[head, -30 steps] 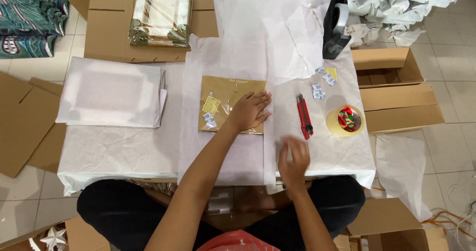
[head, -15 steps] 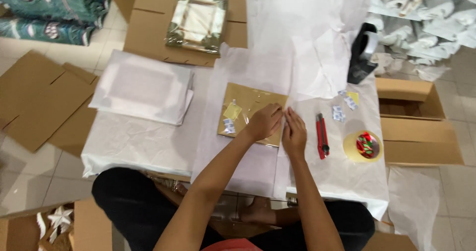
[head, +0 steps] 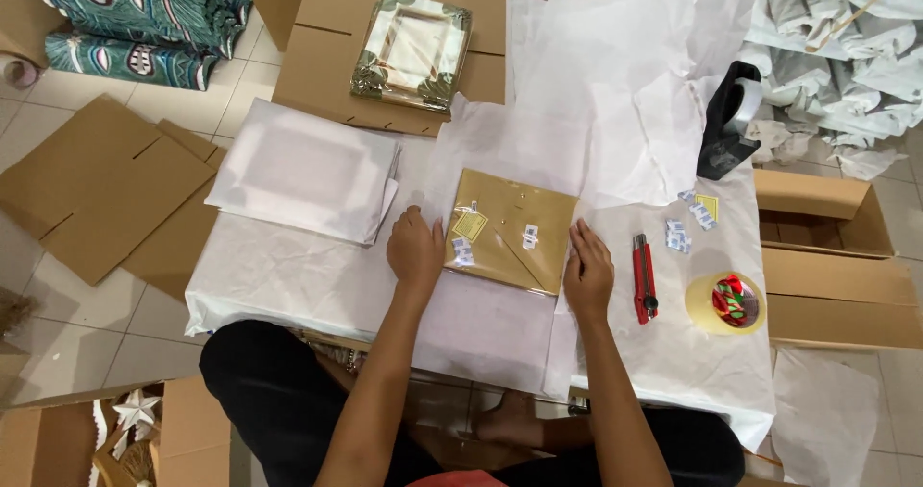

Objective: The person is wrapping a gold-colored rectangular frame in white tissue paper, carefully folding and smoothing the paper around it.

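- A flat brown packet (head: 514, 229) in clear wrap lies at the centre of the frame on white tissue paper (head: 481, 324) that covers the bench (head: 279, 275).
- The left hand (head: 415, 249) rests flat against the packet's left edge, fingers loosely open and gripping nothing.
- The right hand (head: 588, 271) rests flat against the packet's right edge, fingers likewise open and holding nothing.
- Just right of the right hand lies a red box cutter (head: 643, 278); further right sits a roll of tape (head: 725, 302).
- A black tape dispenser (head: 728, 122) stands in the upper right.
- A white wrapped parcel (head: 308, 170) lies to the left of the packet.
- A framed piece (head: 413, 49) rests on cardboard (head: 317, 64) at the top centre.
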